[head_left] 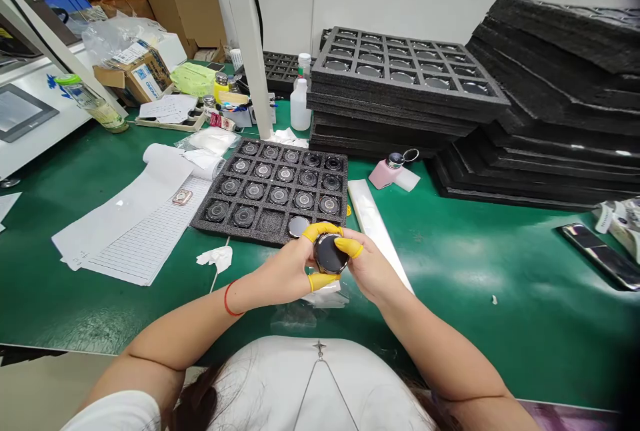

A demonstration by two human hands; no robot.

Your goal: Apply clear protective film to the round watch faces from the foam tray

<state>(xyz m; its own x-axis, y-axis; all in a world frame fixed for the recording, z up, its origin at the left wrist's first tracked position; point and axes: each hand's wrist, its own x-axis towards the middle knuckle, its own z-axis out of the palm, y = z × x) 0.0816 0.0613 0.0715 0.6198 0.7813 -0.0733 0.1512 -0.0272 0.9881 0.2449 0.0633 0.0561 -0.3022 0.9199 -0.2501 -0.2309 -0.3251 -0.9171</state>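
Note:
Between both hands, in front of my chest, is a round black disc (331,254) with a shiny rim. My left hand (287,272) grips its left side, with yellow covers on the fingertips. On the right side, my right hand (371,270) holds it too, its yellow-covered thumb lying on the dark face. Just beyond is a black foam tray (273,221) with rows of round dark parts in square pockets. One front-row pocket shows no part, and a pale-faced round part (299,226) sits in the pocket beside it, close to my left fingers.
Stacked foam trays (400,94) fill the back and right. A pink bottle (384,172), a white strip (375,218) and a phone (600,254) lie on the green table (465,324). Lined paper sheets (145,238) and a white swab-like piece (216,258) are at left.

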